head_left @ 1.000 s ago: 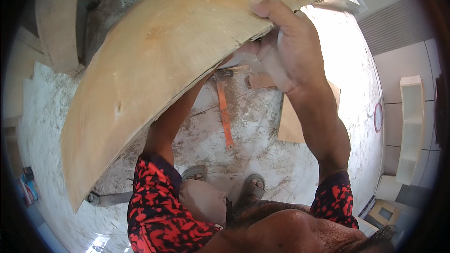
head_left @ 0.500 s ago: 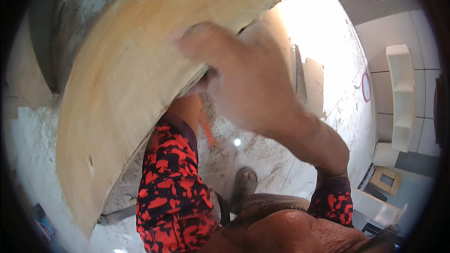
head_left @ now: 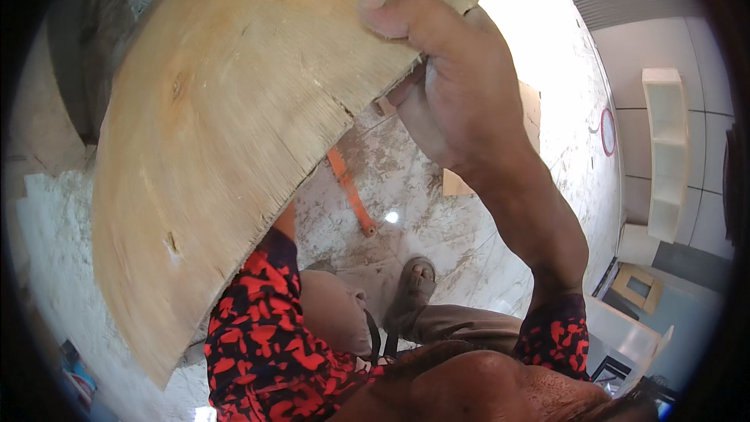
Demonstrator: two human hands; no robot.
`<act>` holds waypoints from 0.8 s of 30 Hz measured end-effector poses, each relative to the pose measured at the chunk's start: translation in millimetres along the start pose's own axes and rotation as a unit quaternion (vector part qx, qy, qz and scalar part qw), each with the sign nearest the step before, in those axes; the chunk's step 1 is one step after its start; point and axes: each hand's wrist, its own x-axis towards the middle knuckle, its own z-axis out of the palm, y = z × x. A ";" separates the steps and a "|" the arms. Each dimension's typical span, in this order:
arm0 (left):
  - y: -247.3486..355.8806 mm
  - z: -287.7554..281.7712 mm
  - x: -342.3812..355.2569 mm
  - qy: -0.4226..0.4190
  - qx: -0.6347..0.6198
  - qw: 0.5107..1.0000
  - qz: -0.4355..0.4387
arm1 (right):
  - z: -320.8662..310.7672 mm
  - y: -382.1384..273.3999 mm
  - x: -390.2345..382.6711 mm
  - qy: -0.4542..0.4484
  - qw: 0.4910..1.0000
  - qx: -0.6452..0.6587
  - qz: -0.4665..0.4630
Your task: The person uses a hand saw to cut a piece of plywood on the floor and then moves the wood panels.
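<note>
A large pale plywood board (head_left: 203, 117) with a rounded outer edge and a straight, splintered edge is raised across the upper left of the view. My right hand (head_left: 461, 86) grips the splintered edge, thumb on the top face and fingers beneath. My left forearm rises in a red and black sleeve (head_left: 266, 312) and disappears under the board, which hides that hand. On the dusty floor below lies an orange flat-bar tool (head_left: 351, 191), partly covered by the board.
A light panel (head_left: 457, 181) lies beyond my right wrist. A white shelf unit (head_left: 662, 156) and a red ring-shaped object (head_left: 608, 133) are at the right. Curved boards (head_left: 55, 109) are at the left, my sandaled foot (head_left: 418, 281) below, and a square wooden frame (head_left: 625, 289) lower right.
Since half a second ago my right hand has moved up and right along the board's edge. My left sleeve has shifted left. Compared with a second ago, the surroundings sit higher in view.
</note>
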 end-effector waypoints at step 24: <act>-66.0 -277.4 -472.6 0.194 -0.795 0.575 -0.021 | -30.9 76.9 -50.5 0.087 0.968 0.213 0.096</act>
